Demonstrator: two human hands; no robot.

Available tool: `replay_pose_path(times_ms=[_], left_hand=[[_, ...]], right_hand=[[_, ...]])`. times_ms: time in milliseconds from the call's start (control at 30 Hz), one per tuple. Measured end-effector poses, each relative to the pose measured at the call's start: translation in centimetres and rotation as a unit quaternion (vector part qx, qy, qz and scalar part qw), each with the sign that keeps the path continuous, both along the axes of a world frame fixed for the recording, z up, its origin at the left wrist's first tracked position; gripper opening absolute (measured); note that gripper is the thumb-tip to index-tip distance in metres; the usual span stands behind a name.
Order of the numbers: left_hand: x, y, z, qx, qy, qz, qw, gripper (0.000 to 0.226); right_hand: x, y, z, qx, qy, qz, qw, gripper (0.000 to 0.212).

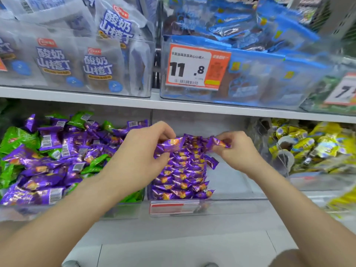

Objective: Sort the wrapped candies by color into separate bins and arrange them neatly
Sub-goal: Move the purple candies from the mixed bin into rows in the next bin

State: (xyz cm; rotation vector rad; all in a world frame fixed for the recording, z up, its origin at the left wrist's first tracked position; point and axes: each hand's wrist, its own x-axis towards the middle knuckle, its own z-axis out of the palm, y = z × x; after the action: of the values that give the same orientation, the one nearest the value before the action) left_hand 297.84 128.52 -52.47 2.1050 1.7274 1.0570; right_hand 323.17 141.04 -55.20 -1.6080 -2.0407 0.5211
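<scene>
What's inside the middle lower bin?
Neat rows of purple candies fill the bin on its left; the right floor is bare. Left hand and right hand, each pinching one, hide the back rows.

Both hands work over the middle bin (227,206), where purple candies (181,178) lie in tidy rows. The left hand (142,151) pinches a purple candy (169,145); the right hand (238,149) pinches a second purple candy (218,142). The left bin (123,211) holds purple ones jumbled with green candies (15,137).

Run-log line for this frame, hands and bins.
left hand: holds purple candy | right hand: pinches second purple candy | middle bin: neat purple rows | left bin: purple and green candies mixed
</scene>
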Motion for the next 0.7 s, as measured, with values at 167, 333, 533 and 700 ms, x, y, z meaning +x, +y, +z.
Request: replay_pose_path(times_ms=[167, 333, 533, 700], left_hand=[[1.8, 0.9, -1.0, 0.005, 0.084, -0.028, 0.996, 0.038], [2.8, 1.5, -1.4, 0.003, 0.1, -0.03, 0.994, 0.036], [3.2, 1.9, -1.8, -0.003, 0.118, -0.02, 0.993, 0.037], [3.4, 2.1, -1.8, -0.003, 0.124, -0.016, 0.992, 0.038]], right_hand=[[2.1, 2.3, -2.6, -0.059, -0.058, -0.037, 0.996, 0.015], [2.3, 3.3, -5.1, -0.064, -0.161, 0.068, 0.982, 0.042], [2.5, 4.6, -6.2, -0.022, -0.15, 0.074, 0.986, 0.034], [2.9, 5.6, -6.1, -0.017, -0.12, 0.075, 0.99, 0.021]])
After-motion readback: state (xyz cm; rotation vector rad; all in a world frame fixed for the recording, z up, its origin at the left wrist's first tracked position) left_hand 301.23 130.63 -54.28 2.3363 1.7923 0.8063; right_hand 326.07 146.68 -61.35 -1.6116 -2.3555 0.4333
